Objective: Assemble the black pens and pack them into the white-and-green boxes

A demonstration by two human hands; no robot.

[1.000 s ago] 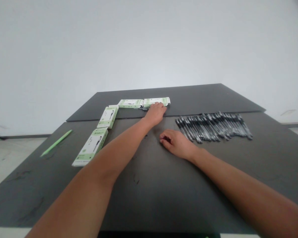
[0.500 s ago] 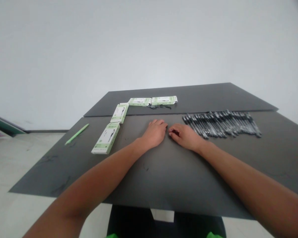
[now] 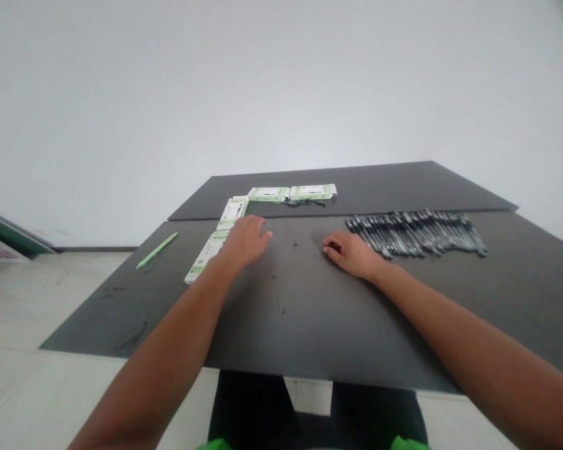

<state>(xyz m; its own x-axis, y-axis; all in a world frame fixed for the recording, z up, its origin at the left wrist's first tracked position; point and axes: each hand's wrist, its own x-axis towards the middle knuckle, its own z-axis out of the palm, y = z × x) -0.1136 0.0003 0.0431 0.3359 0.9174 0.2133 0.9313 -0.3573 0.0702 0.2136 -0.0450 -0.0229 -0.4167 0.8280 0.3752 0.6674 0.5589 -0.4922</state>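
Note:
My left hand is over the right side of the nearest green-and-white pen box, partly hiding it. Its thumb stands apart from the fingers and it holds nothing; whether it touches the box I cannot tell. Beyond lies a second flat box, with its lower right corner behind my fingers. My right hand rests on the table with curled fingers and no object visible in them. Just right of it, a row of black-and-clear pens lies side by side.
Two more pen boxes lie end to end at the back, with a few dark pens in front. A light green pen lies at the left. The grey table has a seam across it and small dark marks.
My left hand has moved left, away from my right hand, to the nearest boxes. My right hand stays in place with fingers curled. The view has shifted slightly.

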